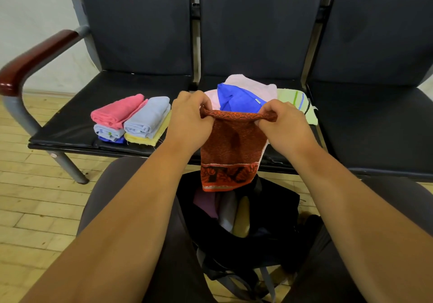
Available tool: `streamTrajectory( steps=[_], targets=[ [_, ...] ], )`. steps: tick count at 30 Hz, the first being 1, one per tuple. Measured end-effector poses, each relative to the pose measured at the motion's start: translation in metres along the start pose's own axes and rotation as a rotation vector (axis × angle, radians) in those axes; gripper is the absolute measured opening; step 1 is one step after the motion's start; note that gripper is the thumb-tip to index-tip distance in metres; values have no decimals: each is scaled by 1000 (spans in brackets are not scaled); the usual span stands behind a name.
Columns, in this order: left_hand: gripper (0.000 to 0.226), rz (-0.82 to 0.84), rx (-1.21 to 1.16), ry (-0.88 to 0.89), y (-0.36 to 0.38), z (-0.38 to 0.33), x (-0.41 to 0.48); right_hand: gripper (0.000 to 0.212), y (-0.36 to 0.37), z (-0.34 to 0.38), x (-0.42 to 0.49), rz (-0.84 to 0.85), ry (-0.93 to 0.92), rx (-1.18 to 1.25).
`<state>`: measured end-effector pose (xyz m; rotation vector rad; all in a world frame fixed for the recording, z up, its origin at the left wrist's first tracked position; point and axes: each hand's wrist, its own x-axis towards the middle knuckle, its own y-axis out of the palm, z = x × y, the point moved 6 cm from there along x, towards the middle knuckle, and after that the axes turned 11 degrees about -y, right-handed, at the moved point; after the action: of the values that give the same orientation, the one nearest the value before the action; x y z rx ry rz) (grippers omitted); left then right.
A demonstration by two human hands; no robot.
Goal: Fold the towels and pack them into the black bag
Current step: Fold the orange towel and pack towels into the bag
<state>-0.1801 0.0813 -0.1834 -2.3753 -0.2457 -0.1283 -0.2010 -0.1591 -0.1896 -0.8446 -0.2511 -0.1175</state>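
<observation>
A row of joined seats (257, 33) stands against a plain white wall (35, 10). Three places show, each with a black padded backrest (140, 28) and a black seat cushion (375, 127); the left cushion's cover is creased along its front edge. The frame is grey metal, with a slanted grey leg (68, 164) at the left end. A glossy dark red-brown wooden armrest (35, 56) caps that end. The floor (35, 209) is pale wood strip, with a light skirting (46, 91) at the wall foot. Lighting is soft and even
</observation>
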Motion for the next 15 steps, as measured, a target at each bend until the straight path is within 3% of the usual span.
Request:
streamTrajectory(
  steps=[3, 7, 9, 11, 13, 15],
  targets=[
    [23, 196, -86, -70, 8, 3, 1, 8, -1, -6, 0, 73, 91, 214],
    [24, 303, -273, -212, 10, 15, 6, 13, 2, -15, -2, 135, 244, 515],
    [33, 341, -471, -321, 10, 15, 5, 21, 4, -17, -3, 122, 365, 821],
    [25, 373, -732, -441, 11, 15, 3, 37, 10, -15, -5, 147, 511, 1170],
    [21, 414, -1004, -600, 14, 13, -2, 62, 14, -5, -12, 330, 546, 1274],
    [27, 432, -1152, -713, 16, 15, -5, 70, 23, 4, -22, 530, 485, 1214]
  ],
)
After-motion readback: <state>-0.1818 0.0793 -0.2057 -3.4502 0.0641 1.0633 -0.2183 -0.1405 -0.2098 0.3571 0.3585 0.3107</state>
